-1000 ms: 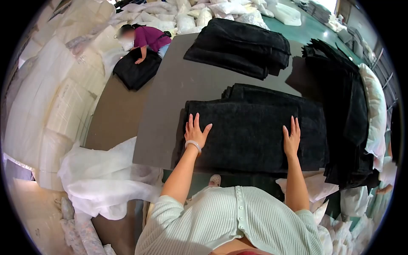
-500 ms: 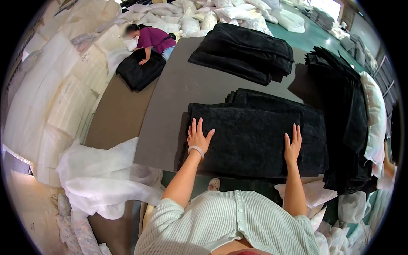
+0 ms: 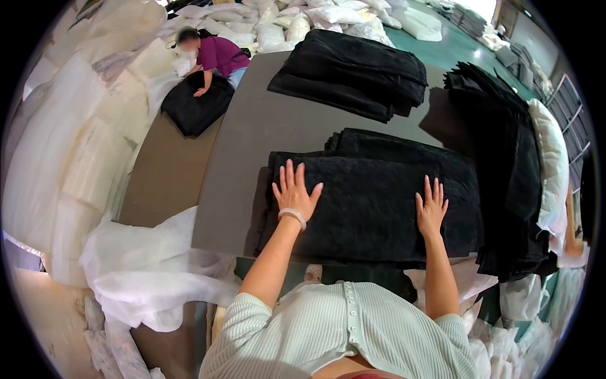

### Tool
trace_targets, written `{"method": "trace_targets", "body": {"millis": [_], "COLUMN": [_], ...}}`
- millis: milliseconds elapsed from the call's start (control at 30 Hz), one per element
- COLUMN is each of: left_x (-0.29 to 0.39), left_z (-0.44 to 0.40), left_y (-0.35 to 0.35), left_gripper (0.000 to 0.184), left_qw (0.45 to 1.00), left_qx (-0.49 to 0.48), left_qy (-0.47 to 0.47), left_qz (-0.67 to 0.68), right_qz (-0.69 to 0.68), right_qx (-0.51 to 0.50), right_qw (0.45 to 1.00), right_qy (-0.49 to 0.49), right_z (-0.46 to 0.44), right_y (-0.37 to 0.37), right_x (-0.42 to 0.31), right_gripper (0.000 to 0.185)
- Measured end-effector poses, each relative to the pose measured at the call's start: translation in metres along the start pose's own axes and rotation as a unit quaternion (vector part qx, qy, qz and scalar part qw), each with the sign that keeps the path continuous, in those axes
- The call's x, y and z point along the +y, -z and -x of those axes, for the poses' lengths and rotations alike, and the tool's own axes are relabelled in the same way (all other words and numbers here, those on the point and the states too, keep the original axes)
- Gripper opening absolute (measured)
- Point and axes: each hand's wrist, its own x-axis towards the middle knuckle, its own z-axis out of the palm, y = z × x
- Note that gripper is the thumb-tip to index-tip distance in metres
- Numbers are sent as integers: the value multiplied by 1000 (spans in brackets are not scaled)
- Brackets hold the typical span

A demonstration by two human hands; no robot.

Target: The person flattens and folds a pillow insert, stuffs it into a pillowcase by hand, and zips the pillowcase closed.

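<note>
A folded black cloth (image 3: 366, 202) lies on the grey table (image 3: 237, 139) in front of me, on top of further black folds. My left hand (image 3: 295, 189), with a pale bangle at the wrist, rests flat near the cloth's left end, fingers spread. Near the right end my right hand (image 3: 432, 207) lies flat too, its fingers apart. Neither hand grips anything. Beyond is another folded black stack (image 3: 353, 72). At the right stands a tall pile of black cloths (image 3: 495, 164).
A person in a purple top (image 3: 221, 57) leans over a black bundle (image 3: 197, 104) at the back left. White sheeting (image 3: 145, 271) hangs at the lower left. A white pillow (image 3: 548, 164) is beside the tall pile. Many white bags (image 3: 271, 35) lie behind.
The view has shifted slightly. My left hand has slid a little inward on the cloth, and my right hand's fingers are spread wider. The person at the back stays bent over the bundle.
</note>
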Motion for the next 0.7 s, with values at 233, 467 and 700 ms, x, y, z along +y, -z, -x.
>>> {"method": "trace_targets", "body": {"millis": [233,467,700], "left_x": [0,0,-11], "left_z": [-6,-4,3], "left_y": [-23,-38,-28], "left_gripper": [59,54,61], "left_qw": [996,989,991], "left_qx": [15,91,52], "left_qy": [-75,-89,-113], "left_qz": [50,78,49], "right_qz": [-114,-209,-219], "right_qx": [62,130,122], "right_qw": [991,968,966], "right_qy": [44,51,55], "right_z": [-5,-6,-2], "right_y": [-15,-30,-28], "right_x": [0,8,15], "right_gripper": [53,48,48]}}
